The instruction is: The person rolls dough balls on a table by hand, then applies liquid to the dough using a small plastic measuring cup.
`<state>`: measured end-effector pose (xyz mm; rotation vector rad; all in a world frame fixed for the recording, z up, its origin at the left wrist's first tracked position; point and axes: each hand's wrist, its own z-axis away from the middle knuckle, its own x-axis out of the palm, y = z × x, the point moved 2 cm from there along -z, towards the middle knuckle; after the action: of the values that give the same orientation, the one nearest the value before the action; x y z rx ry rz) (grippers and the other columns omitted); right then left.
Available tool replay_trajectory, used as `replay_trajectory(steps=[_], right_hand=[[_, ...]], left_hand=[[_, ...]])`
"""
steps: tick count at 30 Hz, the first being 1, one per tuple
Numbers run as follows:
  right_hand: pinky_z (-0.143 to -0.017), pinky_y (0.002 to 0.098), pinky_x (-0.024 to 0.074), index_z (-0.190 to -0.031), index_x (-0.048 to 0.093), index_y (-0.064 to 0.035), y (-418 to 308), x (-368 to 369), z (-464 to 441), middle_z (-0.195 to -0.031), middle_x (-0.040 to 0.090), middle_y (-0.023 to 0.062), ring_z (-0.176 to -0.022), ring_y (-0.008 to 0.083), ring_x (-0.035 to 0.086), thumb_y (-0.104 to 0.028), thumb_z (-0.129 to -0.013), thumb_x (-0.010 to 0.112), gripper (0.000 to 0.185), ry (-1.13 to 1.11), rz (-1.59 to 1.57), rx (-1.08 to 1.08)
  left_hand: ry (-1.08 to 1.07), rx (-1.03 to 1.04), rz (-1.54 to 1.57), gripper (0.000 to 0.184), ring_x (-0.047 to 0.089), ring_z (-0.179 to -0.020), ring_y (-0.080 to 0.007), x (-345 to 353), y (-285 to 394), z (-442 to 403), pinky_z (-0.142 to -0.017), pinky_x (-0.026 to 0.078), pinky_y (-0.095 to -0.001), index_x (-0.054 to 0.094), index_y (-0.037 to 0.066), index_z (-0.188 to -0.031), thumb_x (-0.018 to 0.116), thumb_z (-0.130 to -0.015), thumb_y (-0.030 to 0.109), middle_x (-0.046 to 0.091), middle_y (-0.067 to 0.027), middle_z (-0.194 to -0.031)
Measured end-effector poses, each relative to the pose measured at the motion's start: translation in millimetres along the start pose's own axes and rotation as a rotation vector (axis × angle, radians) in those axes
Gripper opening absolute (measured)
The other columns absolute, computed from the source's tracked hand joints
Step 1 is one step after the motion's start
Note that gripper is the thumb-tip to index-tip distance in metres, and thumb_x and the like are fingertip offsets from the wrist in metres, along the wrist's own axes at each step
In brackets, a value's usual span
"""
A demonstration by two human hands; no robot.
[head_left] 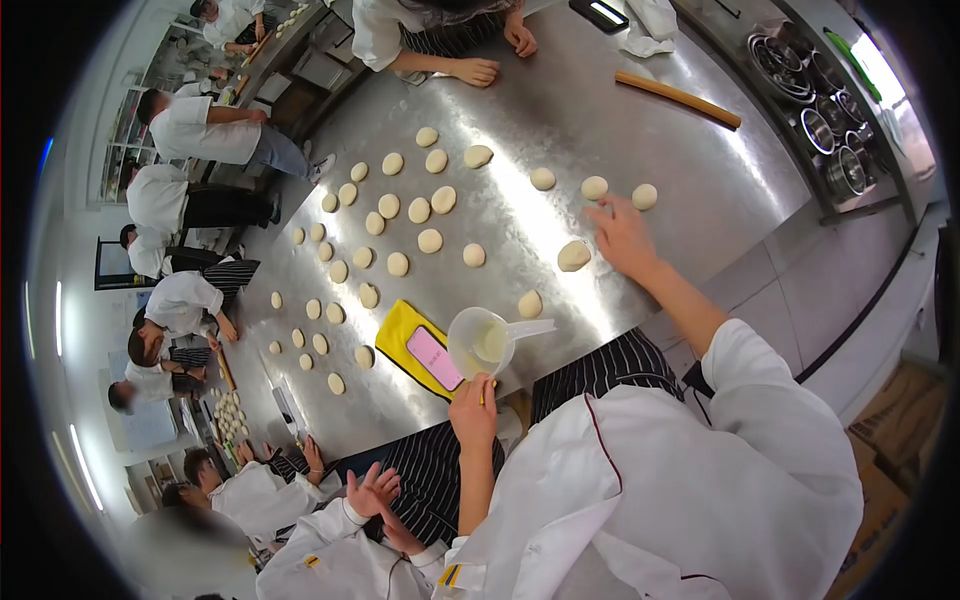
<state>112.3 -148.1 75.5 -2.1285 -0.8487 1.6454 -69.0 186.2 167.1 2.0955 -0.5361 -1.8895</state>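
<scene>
My left hand (472, 408) is closed at the near side of a translucent plastic measuring jug (468, 342), whose handle points right. A little pale stuff shows inside the jug. Beneath and beside it lies a yellow pouch (395, 325) with a pink-screened phone (432, 355) on top. My right hand (622, 238) reaches over the steel table with fingers stretched out and slightly blurred. It is close to a round dough piece (594, 188) and a larger, flatter dough piece (574, 256); whether it touches either I cannot tell. Another dough piece (644, 196) sits just beyond it.
Many dough pieces (398, 264) are spread over the steel table (520, 120). A rolling pin (678, 99) lies at the far right, near a dark device (600, 14). Metal bowls (818, 130) fill a side shelf. A person's hand (474, 72) rests opposite; another person's hands (374, 490) are at left.
</scene>
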Motion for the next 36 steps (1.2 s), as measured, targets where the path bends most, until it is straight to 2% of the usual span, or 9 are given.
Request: replay_trajectory(steps=[4, 11, 13, 17, 19, 23, 30, 33, 36], right_hand=[[-0.096, 0.0458, 0.0461, -0.13, 0.064, -0.0151, 32, 2, -26, -0.138, 0.05, 0.0135, -0.117, 0.0331, 0.053, -0.012, -0.082, 0.062, 0.048, 0.051, 0.288, 0.059], [-0.1, 0.0481, 0.0429, -0.133, 0.062, -0.0162, 63, -32, -7, -0.141, 0.048, 0.0135, -0.121, 0.0338, 0.051, -0.016, -0.082, 0.063, 0.051, 0.168, 0.263, 0.206], [-0.101, 0.0486, 0.0418, -0.133, 0.062, -0.0163, 68, -28, 8, -0.141, 0.048, 0.0144, -0.123, 0.0339, 0.05, -0.018, -0.082, 0.065, 0.051, -0.025, 0.484, 0.231], [-0.102, 0.0483, 0.0416, -0.13, 0.064, -0.016, 40, -20, -18, -0.142, 0.048, 0.0157, -0.126, 0.034, 0.048, -0.02, -0.082, 0.067, 0.048, 0.022, 0.303, 0.238], [-0.101, 0.0479, 0.0423, -0.127, 0.066, -0.0154, 7, 4, -49, -0.142, 0.048, 0.0155, -0.125, 0.0336, 0.049, -0.021, -0.081, 0.068, 0.046, 0.123, 0.244, -0.001], [-0.099, 0.047, 0.0431, -0.123, 0.069, -0.0139, -11, 46, -90, -0.14, 0.05, 0.0143, -0.123, 0.0325, 0.05, -0.019, -0.08, 0.068, 0.043, 0.107, 0.169, -0.024], [-0.095, 0.0425, 0.0456, -0.11, 0.074, -0.0116, -34, 20, -13, -0.133, 0.055, 0.0115, -0.116, 0.0302, 0.053, -0.017, -0.079, 0.065, 0.033, -0.275, 0.097, -0.202], [-0.095, 0.0404, 0.046, -0.122, 0.069, -0.0123, -78, 44, 25, -0.133, 0.057, 0.0104, -0.116, 0.0291, 0.054, -0.016, -0.078, 0.064, 0.044, -0.329, 0.051, -0.369], [-0.099, 0.0409, 0.0437, -0.146, 0.047, -0.0145, -102, 62, 39, -0.13, 0.063, 0.0071, -0.117, 0.0251, 0.055, -0.014, -0.079, 0.065, 0.07, -0.361, 0.028, -0.506]], left_hand=[[0.003, -0.044, 0.005, 0.008, 0.064, -0.071, -0.0332, -4, -2, 1, -0.065, 0.05, -0.0414, 0.067, 0.005, -0.099, 0.068, -0.091, 0.008, 0.065, -0.0148, -0.079], [0.02, -0.054, 0.001, 0.007, 0.063, -0.073, -0.0357, -3, -7, 1, -0.065, 0.049, -0.045, 0.066, 0.006, -0.098, 0.067, -0.091, 0.008, 0.064, -0.0153, -0.079], [0.007, -0.05, -0.001, 0.007, 0.063, -0.073, -0.0358, -2, -6, 0, -0.066, 0.049, -0.045, 0.066, 0.006, -0.098, 0.067, -0.091, 0.008, 0.065, -0.0153, -0.08], [-0.004, -0.088, 0.033, 0.008, 0.064, -0.074, -0.036, -2, -8, -1, -0.066, 0.049, -0.0451, 0.067, 0.006, -0.099, 0.067, -0.092, 0.009, 0.065, -0.0155, -0.082], [-0.012, -0.088, 0.012, 0.008, 0.063, -0.074, -0.036, -4, -7, -2, -0.066, 0.049, -0.0449, 0.067, 0.006, -0.099, 0.067, -0.092, 0.009, 0.065, -0.0155, -0.081], [-0.04, -0.097, -0.008, 0.009, 0.063, -0.074, -0.0362, -10, -4, -7, -0.066, 0.05, -0.0446, 0.067, 0.005, -0.1, 0.067, -0.092, 0.008, 0.065, -0.0157, -0.081], [0.012, -0.131, -0.071, 0.011, 0.062, -0.071, -0.0338, -30, -7, 13, -0.063, 0.05, -0.0422, 0.068, 0.005, -0.1, 0.07, -0.09, 0.008, 0.064, -0.0151, -0.08], [0.023, -0.125, -0.047, 0.011, 0.062, -0.07, -0.0327, -39, -7, 26, -0.062, 0.049, -0.0414, 0.068, 0.004, -0.099, 0.07, -0.089, 0.007, 0.064, -0.0142, -0.079], [0.008, -0.18, -0.037, 0.011, 0.062, -0.07, -0.0316, -49, -10, 41, -0.062, 0.049, -0.0407, 0.068, 0.004, -0.098, 0.071, -0.089, 0.006, 0.064, -0.0131, -0.078]])
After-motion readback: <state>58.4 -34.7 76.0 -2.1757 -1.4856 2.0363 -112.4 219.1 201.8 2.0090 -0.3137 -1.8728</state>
